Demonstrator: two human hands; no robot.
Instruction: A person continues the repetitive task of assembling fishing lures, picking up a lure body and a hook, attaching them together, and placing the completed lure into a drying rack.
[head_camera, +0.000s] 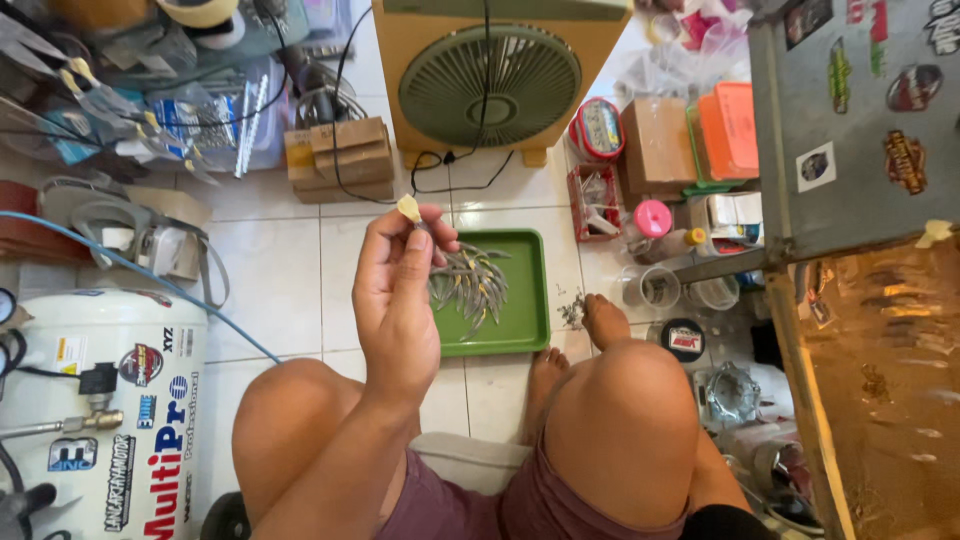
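A: I'm on the head view now. The left hand (398, 290) is raised over the knees with its back to me, and a small pale piece (409, 208) sticks up from the pinch of thumb and fingertips. What the piece is, I cannot make out; only its top shows.

B: How tight is the grip?

A: The fingers are curled in close on it, nearly closed, though the palm side is turned away from me.

B: And the right hand?

A: I don't see it anywhere in the picture, so I can't say a thing about it.

B: What lies under the left hand?

A: Just beyond it, on the tiled floor (280, 290), a green tray (530, 300) holds a heap of small slim silvery things (470, 282). The hand hides the tray's left edge and part of the heap. They are too small for me to name.

B: Anything farther out?

A: A scatter of tiny bits (572, 312) beside the bare foot (603, 320), right of the tray. A box fan (503, 75) stands behind, its top cut off by the frame. Stacked cardboard boxes (340, 160) sit left of it, an orange lidded box (730, 130) to the right. A white tank (110, 420) at lower left is cut off at the edge.
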